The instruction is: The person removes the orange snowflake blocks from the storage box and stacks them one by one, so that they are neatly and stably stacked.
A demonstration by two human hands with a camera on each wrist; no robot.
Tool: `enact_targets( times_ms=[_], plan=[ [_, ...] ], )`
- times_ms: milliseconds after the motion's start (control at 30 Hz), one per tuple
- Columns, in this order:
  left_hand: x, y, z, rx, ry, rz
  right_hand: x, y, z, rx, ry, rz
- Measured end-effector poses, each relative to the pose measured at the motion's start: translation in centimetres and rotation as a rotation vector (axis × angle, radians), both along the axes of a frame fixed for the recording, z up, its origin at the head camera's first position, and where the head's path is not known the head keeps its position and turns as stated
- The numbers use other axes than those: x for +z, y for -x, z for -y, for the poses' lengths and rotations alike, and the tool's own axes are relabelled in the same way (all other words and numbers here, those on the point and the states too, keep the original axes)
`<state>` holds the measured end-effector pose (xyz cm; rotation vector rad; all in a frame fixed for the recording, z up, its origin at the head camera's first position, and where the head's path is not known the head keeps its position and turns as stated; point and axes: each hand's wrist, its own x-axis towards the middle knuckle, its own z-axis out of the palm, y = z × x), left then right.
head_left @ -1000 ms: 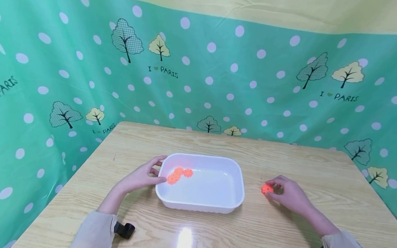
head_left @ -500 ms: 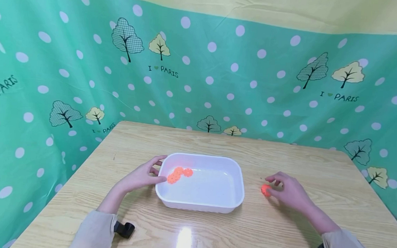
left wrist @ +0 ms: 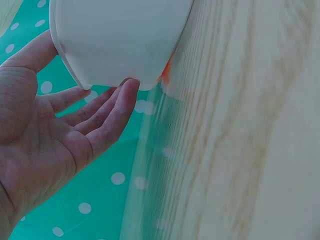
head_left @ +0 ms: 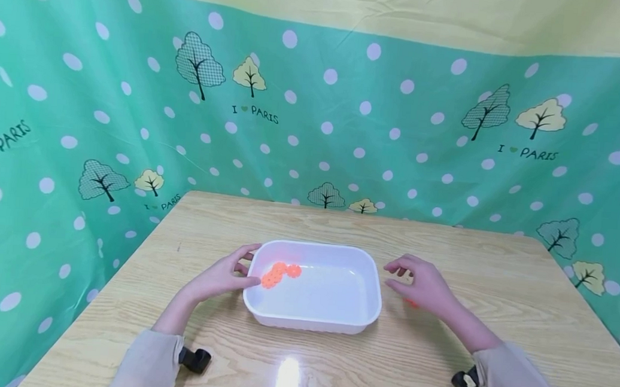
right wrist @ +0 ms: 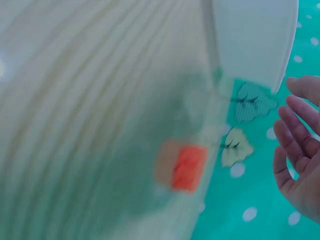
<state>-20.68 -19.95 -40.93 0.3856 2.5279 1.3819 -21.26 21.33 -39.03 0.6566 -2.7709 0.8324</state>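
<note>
A white plastic basin [head_left: 322, 325] stands on the table, with several thin, scalloped orange discs [head_left: 294, 271] lying in its left part. My left hand [head_left: 223, 276] holds the basin's left rim, the thumb at the front left and the fingers spread behind. In the left wrist view, fingers of that hand [left wrist: 75, 112] bend up against the basin's outer wall. Just right of the basin, my right hand [head_left: 422, 285] has thumb and fingers apart with nothing between them. A short orange stack [right wrist: 190, 167] stands on the table, mostly hidden behind that hand in the head view.
The wooden table [head_left: 351, 373] reaches back to a green dotted curtain [head_left: 316, 98] printed with trees. A bright light reflection lies on the tabletop in front of the basin. Black wrist mounts [head_left: 194, 360] sit at both sleeves.
My right hand has let go of the orange stack and moved left towards the basin, leaving the stack on the table. My left hand and the basin have stayed in place.
</note>
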Motion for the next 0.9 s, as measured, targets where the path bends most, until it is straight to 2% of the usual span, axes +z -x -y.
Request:
enact_targets(
  times_ms=[400,733,900],
  plan=[
    [-0.2,0.1,0.1,-0.004,-0.01,0.006,1.4,0.4,5.9,0.117,0.052,0.004],
    [-0.1,0.0,0.0,0.001,-0.01,0.006,0.8,0.7,11.2,0.248,0.019,0.01],
    [-0.2,0.1,0.0,-0.001,-0.009,0.01,0.5,0.8,13.5,0.255,0.015,0.055]
  ],
)
